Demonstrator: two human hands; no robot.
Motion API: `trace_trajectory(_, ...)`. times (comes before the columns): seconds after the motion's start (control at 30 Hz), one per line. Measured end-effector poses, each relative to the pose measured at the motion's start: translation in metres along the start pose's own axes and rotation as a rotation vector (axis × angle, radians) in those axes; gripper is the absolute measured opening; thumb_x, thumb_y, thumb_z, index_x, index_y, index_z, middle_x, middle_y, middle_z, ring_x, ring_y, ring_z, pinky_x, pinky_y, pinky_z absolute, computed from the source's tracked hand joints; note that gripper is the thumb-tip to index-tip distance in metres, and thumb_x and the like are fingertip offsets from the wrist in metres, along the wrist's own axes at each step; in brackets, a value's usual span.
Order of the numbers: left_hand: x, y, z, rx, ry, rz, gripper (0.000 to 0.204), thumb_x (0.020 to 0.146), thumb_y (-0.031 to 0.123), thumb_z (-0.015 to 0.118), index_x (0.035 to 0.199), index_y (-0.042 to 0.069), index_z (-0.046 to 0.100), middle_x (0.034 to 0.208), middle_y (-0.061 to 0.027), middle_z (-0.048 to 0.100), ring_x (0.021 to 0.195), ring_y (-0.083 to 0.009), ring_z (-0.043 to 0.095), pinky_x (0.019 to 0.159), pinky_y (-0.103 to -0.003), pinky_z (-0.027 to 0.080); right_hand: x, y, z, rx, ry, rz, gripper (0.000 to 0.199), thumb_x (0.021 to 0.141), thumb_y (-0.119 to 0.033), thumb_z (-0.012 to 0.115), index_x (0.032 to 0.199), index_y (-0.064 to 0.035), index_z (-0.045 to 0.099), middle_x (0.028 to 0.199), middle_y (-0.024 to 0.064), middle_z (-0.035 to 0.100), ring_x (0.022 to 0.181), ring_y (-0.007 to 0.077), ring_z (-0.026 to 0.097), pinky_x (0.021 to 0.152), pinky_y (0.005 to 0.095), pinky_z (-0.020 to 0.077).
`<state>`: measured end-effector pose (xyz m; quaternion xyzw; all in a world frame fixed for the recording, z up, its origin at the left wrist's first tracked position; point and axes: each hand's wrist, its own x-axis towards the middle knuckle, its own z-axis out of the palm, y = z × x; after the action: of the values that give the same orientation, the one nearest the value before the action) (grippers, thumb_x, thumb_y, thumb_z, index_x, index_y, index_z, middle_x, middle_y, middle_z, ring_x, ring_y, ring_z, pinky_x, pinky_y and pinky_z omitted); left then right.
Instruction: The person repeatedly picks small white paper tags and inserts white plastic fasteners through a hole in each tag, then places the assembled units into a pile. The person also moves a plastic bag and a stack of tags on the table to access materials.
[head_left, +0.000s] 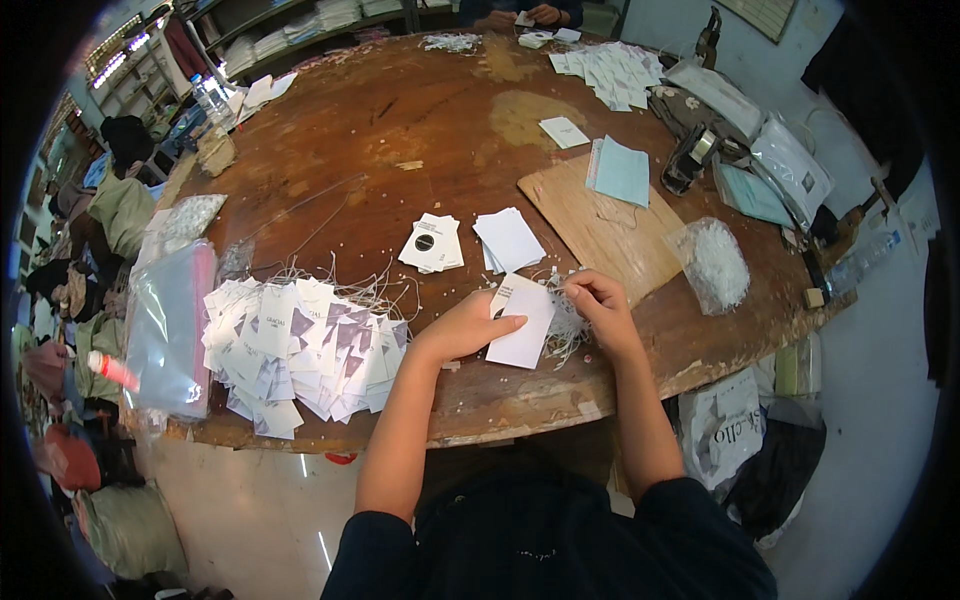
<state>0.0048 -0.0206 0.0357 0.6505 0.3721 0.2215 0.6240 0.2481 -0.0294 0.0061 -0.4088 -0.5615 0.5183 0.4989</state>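
My left hand (470, 326) is closed on white hang tags (519, 335), its thumb lying across the front one. Just right of them, the fingers of my right hand (597, 300) are pinched together at the tags' upper edge; what they hold is too small to make out. Below that hand lies a loose heap of white tag strings (568, 325). Beyond the tags sit a stack of plain white cards (509, 240) and a stack of cards with a black circle (432, 243). A large pile of strung hang tags (300, 345) spreads left of my left forearm.
A wooden board (600, 230) carries a light blue pad (620, 170). A bag of white strings (710, 265) lies at the right. Clear plastic sleeves (172, 330) rest at the left edge. Across the table are another person's hands (545, 15) and a tag pile (608, 72).
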Motion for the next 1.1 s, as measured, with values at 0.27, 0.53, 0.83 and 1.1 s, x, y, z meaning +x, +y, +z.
trace_trajectory(0.27, -0.060, -0.001, -0.012, -0.358, 0.419, 0.064, 0.037, 0.091, 0.019, 0.067, 0.119, -0.005, 0.061, 0.106, -0.0088, 0.069, 0.095, -0.0138, 0.061, 0.086, -0.029, 0.049, 0.003, -0.007, 0.000, -0.693, 0.136, -0.239, 0.017, 0.091, -0.015, 0.067, 0.101, -0.0008, 0.067, 0.101, 0.0054, 0.064, 0.085, 0.0114, 0.056, 0.074, 0.0295, 0.0451)
trace_trajectory(0.53, -0.072, 0.011, -0.009, -0.224, 0.092, -0.007, 0.040, 0.089, 0.020, 0.070, 0.120, -0.005, 0.061, 0.108, -0.0088, 0.068, 0.097, -0.0141, 0.061, 0.086, -0.029, 0.050, -0.018, -0.019, 0.060, 0.093, -0.357, 0.068, 0.020, 0.098, -0.016, 0.056, 0.104, 0.0003, 0.066, 0.093, 0.0056, 0.064, 0.084, 0.0143, 0.057, 0.080, 0.0338, 0.0478)
trace_trajectory(0.83, -0.087, -0.012, -0.006, -0.498, 0.357, 0.117, 0.038, 0.089, 0.016, 0.069, 0.120, -0.004, 0.060, 0.107, -0.0072, 0.067, 0.097, -0.0130, 0.061, 0.085, -0.029, 0.049, -0.005, -0.003, 0.062, 0.335, -0.364, 0.010, 0.023, 0.095, -0.010, 0.056, 0.116, -0.0012, 0.059, 0.103, 0.0063, 0.062, 0.096, 0.0135, 0.058, 0.092, 0.0311, 0.0457)
trace_trajectory(1.1, -0.089, -0.014, -0.005, -0.442, 0.348, 0.090, 0.039, 0.090, 0.017, 0.070, 0.121, -0.003, 0.060, 0.111, -0.0066, 0.065, 0.100, -0.0130, 0.060, 0.087, -0.029, 0.048, -0.004, -0.002, 0.073, -0.009, -0.509, 0.152, 0.020, 0.098, -0.013, 0.057, 0.110, 0.0011, 0.064, 0.102, 0.0039, 0.066, 0.094, 0.0127, 0.060, 0.085, 0.0271, 0.0475)
